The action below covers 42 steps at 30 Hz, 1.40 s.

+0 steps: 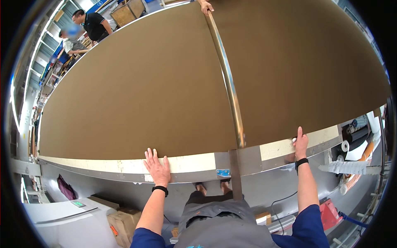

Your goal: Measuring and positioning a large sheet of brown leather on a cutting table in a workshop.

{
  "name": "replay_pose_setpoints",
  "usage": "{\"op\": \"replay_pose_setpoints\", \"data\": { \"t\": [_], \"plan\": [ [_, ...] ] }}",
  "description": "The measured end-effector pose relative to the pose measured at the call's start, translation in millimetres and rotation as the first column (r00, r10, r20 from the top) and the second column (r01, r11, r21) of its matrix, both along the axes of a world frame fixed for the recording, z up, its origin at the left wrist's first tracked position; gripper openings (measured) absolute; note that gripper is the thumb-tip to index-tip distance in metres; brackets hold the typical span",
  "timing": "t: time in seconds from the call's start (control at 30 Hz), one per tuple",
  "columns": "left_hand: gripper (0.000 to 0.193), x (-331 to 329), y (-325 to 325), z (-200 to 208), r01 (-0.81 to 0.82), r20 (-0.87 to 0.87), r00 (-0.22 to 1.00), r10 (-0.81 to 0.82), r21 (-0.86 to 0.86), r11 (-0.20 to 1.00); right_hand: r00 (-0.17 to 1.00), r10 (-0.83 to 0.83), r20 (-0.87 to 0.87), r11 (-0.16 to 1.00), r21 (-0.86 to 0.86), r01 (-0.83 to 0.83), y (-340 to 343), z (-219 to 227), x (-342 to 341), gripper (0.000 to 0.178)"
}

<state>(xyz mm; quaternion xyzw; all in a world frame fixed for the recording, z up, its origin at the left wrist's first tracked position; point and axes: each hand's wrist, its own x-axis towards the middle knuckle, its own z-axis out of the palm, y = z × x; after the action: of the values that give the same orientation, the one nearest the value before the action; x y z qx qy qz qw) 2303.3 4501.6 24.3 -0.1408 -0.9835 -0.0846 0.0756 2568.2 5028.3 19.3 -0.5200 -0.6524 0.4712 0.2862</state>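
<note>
A very large brown board [144, 95] lies flat on a wide work table with a pale front strip [194, 163]. My left hand [157, 167] rests flat, fingers apart, on the table's front strip at the board's near edge. My right hand [300, 144] presses on the board's near edge further right, index finger stretched out. A long metal straightedge [228, 78] runs across the board from the far side to the near edge, between my hands. At the far end, another person's hand [205, 6] holds the straightedge.
Cardboard boxes [124, 223] sit on the floor at lower left by a white machine [62, 223]. Rolls of material [355, 136] and a red object [331, 213] lie at right. Two people [82, 31] stand far back left.
</note>
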Motion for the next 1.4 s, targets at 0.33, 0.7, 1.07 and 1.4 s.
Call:
{"op": "replay_pose_setpoints", "data": {
  "t": [0.33,0.7,1.07,1.4],
  "plan": [
    [0.061,1,-10,9,-0.036,0.007,0.999,0.036,0.083,0.996,0.882,0.411,-0.232,0.859,-0.225,-0.459,-174,23,51,0.016],
    [0.064,4,-19,9,-0.001,0.008,1.0,-0.001,0.153,0.988,0.878,0.478,0.003,0.822,-0.354,-0.446,-319,14,18,0.021],
    [0.064,4,-23,0,0.007,-0.039,0.999,-0.001,0.164,0.986,0.916,0.346,-0.204,0.364,-0.871,-0.331,-284,175,20,0.01],
    [0.062,3,-24,5,0.021,-0.052,0.999,-0.012,0.187,0.982,0.56,0.567,0.603,0.799,-0.24,-0.551,-296,101,21,0.046]
  ]
}}
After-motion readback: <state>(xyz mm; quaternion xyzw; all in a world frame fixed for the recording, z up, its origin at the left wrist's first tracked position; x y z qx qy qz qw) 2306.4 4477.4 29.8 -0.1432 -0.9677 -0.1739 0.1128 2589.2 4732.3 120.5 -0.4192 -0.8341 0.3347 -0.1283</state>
